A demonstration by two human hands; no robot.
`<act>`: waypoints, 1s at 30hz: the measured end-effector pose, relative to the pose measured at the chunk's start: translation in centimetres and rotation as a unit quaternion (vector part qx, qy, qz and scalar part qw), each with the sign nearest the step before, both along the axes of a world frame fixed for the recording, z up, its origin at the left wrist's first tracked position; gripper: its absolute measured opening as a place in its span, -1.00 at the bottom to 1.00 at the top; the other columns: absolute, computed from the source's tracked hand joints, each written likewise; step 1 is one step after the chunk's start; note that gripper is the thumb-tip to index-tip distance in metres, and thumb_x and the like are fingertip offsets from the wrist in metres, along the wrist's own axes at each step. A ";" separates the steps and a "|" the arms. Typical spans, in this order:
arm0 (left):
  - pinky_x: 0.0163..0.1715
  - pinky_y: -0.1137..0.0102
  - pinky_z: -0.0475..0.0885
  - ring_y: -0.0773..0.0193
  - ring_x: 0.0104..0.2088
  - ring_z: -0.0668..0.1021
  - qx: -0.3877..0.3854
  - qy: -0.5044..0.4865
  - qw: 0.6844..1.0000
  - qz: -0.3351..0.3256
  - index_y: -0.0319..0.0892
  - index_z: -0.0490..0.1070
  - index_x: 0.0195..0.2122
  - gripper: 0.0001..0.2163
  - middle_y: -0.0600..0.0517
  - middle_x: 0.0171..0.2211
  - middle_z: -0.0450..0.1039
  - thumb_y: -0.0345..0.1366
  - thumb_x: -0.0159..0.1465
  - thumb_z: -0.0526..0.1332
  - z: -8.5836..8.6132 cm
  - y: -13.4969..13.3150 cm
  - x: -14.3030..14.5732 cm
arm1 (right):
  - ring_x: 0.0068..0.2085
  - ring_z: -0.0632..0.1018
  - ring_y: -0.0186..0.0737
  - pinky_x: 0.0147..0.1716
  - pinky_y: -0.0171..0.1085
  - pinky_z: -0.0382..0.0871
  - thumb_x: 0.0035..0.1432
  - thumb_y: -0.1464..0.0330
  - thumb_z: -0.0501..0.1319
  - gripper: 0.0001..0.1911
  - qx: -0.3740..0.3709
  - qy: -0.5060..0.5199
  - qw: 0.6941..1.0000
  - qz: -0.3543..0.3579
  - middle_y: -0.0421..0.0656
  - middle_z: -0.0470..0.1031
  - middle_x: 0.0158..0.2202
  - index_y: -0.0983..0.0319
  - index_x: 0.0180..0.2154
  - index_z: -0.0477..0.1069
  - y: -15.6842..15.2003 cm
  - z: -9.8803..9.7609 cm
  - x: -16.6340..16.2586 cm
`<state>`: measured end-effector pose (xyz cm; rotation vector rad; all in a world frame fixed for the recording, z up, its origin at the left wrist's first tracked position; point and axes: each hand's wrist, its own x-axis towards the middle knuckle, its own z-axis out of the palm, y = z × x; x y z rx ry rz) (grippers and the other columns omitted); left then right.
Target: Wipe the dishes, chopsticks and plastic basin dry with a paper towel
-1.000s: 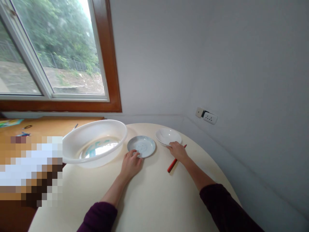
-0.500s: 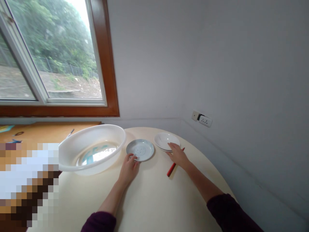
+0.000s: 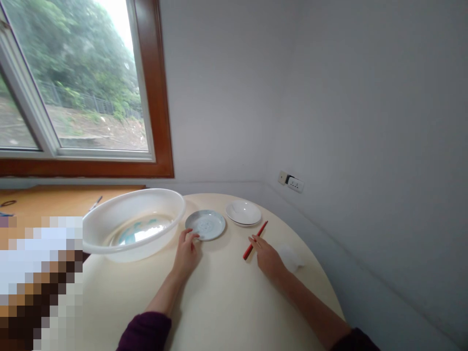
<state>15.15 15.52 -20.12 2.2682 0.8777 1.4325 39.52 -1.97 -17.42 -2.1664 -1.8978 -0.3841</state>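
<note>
My left hand (image 3: 186, 248) rests at the near left edge of a pale blue-grey plate (image 3: 210, 224), its loosely bent fingers apart and touching the rim. The plate lies flat on the table. My right hand (image 3: 268, 256) reaches over red chopsticks (image 3: 249, 252), fingers stretched across their middle; the thumb is hidden. Just beyond them sits a small stack of shallow white bowls (image 3: 244, 213). Partly behind my right wrist lies a soft white thing (image 3: 291, 257), perhaps a tissue.
A large translucent white basin (image 3: 146, 248) stands left of the plate, with blue-green patches at its bottom. The round cream table (image 3: 215, 302) curves close to the wall corner, where a socket (image 3: 295, 184) is mounted. A wooden desk (image 3: 54, 200) adjoins below the window.
My right hand has left the white bowls and come back toward me onto the red chopsticks. The soft white thing now shows beside it. My left hand stays by the plate; the view has shifted slightly.
</note>
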 end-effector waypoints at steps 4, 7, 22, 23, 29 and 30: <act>0.01 0.20 0.31 0.17 -0.03 0.40 0.000 0.002 1.000 -0.011 -0.19 0.40 -0.28 -0.61 -0.10 -0.08 0.26 -0.67 -0.02 -0.05 0.1 -1.2 -0.5 | 0.26 0.11 -0.08 0.16 -0.02 0.06 -0.05 0.66 -0.08 -0.30 -0.079 0.032 0.996 -0.032 -0.02 0.05 0.27 0.26 0.17 0.18 0.4 -0.2 -0.5; -0.02 0.23 0.33 0.19 -0.06 0.42 -0.009 0.009 1.000 -0.024 -0.19 0.40 -0.29 -0.58 -0.08 -0.12 0.28 -0.70 -0.05 -0.07 -0.1 -2.0 -0.9 | 0.25 0.13 -0.12 0.16 -0.01 0.05 0.00 0.65 -0.11 -0.34 -0.107 0.077 0.990 -0.041 -0.02 0.10 0.25 0.25 0.15 0.20 0.8 -0.2 -0.8; 0.07 0.12 0.25 0.08 0.05 0.37 -0.047 0.139 0.987 -0.060 -0.23 0.33 -0.03 -0.59 -0.18 0.01 0.30 -0.46 0.04 0.10 1.7 -8.5 -0.7 | -0.01 0.36 -0.19 0.00 -0.23 0.17 0.13 0.55 0.02 -0.63 -0.018 0.113 0.987 0.117 -0.14 0.45 -0.04 0.20 -0.06 0.39 2.3 0.2 -10.9; 0.08 0.12 0.24 0.06 0.06 0.36 -0.051 0.159 0.984 -0.055 -0.25 0.31 0.00 -0.56 -0.20 0.03 0.29 -0.45 0.04 0.10 1.8 -8.8 -0.7 | -0.03 0.36 -0.18 -0.02 -0.23 0.18 0.14 0.52 0.04 -0.67 -0.019 0.116 0.985 0.128 -0.14 0.46 -0.07 0.21 -0.08 0.39 2.6 0.2 -11.6; 0.04 0.23 0.23 0.10 -0.01 0.39 -0.091 0.270 0.958 -0.036 -0.32 0.24 0.08 -0.50 -0.21 -0.04 0.37 -0.47 0.04 0.05 2.6 -9.1 -1.4 | -0.09 0.38 -0.18 -0.08 -0.23 0.17 0.16 0.50 0.05 -0.73 -0.019 0.140 0.979 0.149 -0.11 0.48 -0.14 0.26 -0.12 0.39 3.5 0.3 -13.9; 0.01 0.24 0.24 0.11 -0.04 0.40 -0.091 0.278 0.956 -0.033 -0.30 0.26 0.06 -0.52 -0.18 -0.07 0.39 -0.48 0.05 0.04 2.8 -9.1 -1.5 | -0.09 0.39 -0.19 -0.08 -0.24 0.17 0.16 0.50 0.05 -0.74 -0.016 0.150 0.977 0.150 -0.12 0.49 -0.15 0.24 -0.13 0.39 3.5 0.4 -13.8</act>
